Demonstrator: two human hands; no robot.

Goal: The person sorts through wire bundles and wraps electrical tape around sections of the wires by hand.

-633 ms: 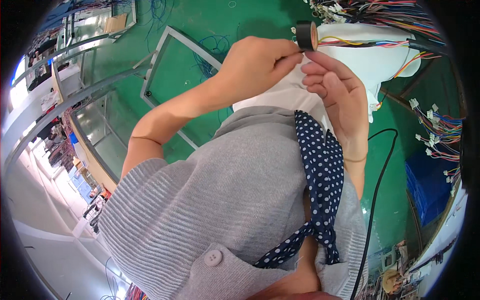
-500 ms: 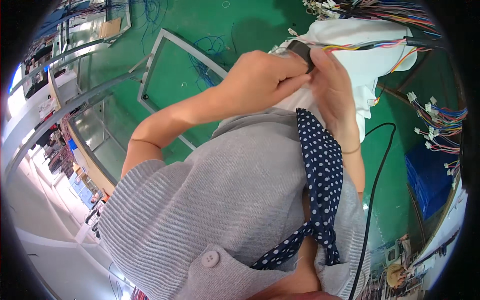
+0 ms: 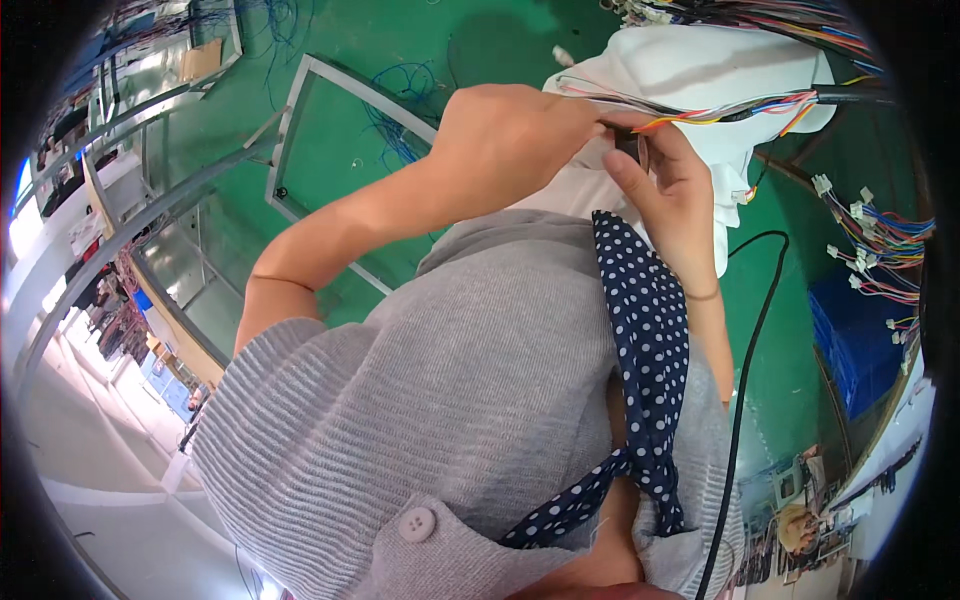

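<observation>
I see the wearer in a grey knit top [image 3: 480, 330], ribbed along the left sleeve [image 3: 270, 375], which ends above the elbow. I make out 1 round, pale button [image 3: 417, 524] on a flap. A navy scarf [image 3: 648, 360] with white dots is knotted near the neck. A thin band [image 3: 703, 296] circles the right wrist; a black cable [image 3: 741, 385] runs down the right side.

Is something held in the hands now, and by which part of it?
The left hand and right hand seem to pinch the coloured wires at the stretch left of their black sleeve; what else they grip cannot be told.
</observation>
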